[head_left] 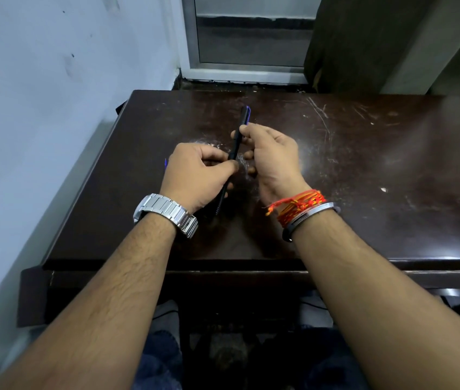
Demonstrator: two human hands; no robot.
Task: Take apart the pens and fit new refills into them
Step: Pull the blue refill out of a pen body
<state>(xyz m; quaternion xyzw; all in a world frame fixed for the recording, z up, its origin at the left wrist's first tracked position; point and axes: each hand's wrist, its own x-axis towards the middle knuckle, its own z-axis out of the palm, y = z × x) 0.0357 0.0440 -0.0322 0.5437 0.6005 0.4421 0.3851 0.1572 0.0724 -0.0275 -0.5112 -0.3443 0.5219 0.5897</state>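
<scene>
Both hands grip one dark pen [236,144] above the table [363,164]. The left hand [198,175] is closed round the lower barrel, thumb and forefinger pinching it; the right hand [272,159] pinches the upper barrel just below the blue clip end. This split grip probably suits twisting or pulling the two halves apart. The long axis runs away from the body, leaning slightly right: clip end beyond the right fingertips, ribbed end emerging under the left palm toward the wrist. A blue sliver [166,162] shows at the left hand's outer edge; what it is cannot be told.
</scene>
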